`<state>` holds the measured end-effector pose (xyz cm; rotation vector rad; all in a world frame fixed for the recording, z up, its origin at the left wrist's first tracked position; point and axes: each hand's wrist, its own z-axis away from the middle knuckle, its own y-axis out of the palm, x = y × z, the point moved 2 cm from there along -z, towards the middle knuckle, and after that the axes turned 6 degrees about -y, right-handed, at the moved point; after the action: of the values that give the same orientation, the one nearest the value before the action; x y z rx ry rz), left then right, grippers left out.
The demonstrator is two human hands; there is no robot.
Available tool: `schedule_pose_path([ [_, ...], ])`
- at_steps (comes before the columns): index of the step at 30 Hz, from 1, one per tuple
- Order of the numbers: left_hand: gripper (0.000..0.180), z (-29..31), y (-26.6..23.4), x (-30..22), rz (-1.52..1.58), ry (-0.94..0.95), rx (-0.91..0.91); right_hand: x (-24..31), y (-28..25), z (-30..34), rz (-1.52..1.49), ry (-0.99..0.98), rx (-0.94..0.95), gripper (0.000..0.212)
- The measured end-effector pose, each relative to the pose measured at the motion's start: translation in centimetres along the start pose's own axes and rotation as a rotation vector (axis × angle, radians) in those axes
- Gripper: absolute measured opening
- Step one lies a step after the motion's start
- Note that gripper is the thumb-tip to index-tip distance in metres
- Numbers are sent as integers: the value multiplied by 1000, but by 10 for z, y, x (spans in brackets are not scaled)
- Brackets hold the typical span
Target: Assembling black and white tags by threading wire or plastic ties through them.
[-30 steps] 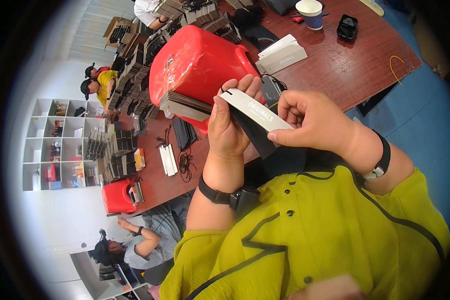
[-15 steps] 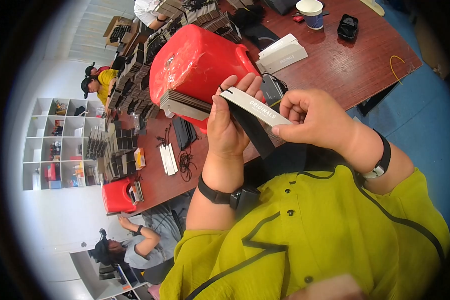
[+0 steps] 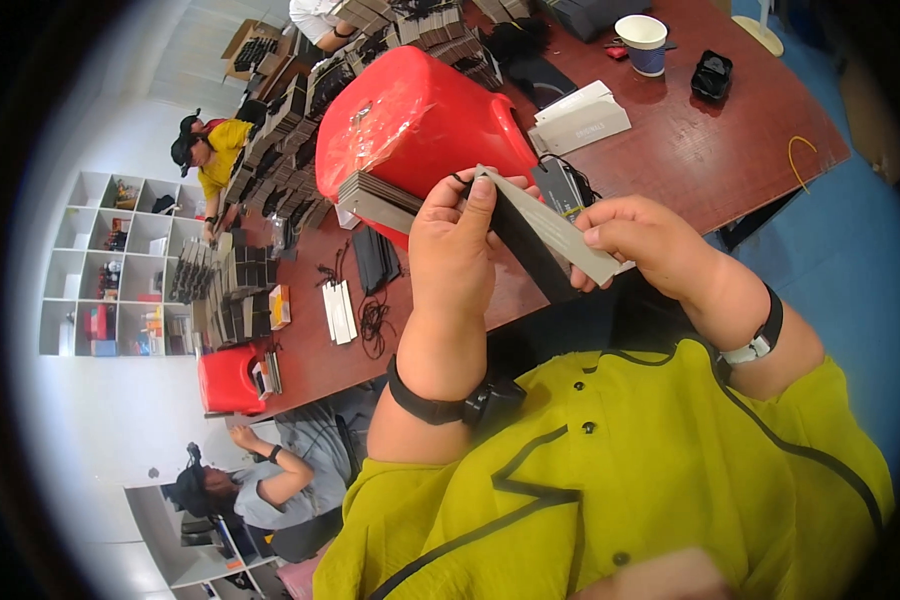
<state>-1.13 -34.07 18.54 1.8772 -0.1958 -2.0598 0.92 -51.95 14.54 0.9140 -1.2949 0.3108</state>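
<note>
Left grip [image 3: 452, 235] and right grip [image 3: 645, 245] hold a grey tag [image 3: 555, 228]

So the left hand [image 3: 452, 240] went from open palm to pinching the tag [image 3: 555, 225] by its upper end, thumb on top. Tag's turned too: greyer face showing now, finer print. Right hand [image 3: 645, 240] has shifted its grip on the lower end.
</note>
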Motion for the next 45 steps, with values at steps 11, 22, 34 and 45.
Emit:
schedule_pose_path([
  [11,19,16,-3,-8,-76,-27,35,-3,21,-4,-205,34,54,40],
  [22,24,59,-42,-22,-189,34,72,-2,82,-21,-347,187,294,58],
  [34,17,124,-157,-28,-348,161,-240,-57,155,-23,-277,317,210,41],
  [45,11,168,-139,-61,-938,532,182,-63,186,5,28,111,255,37],
])
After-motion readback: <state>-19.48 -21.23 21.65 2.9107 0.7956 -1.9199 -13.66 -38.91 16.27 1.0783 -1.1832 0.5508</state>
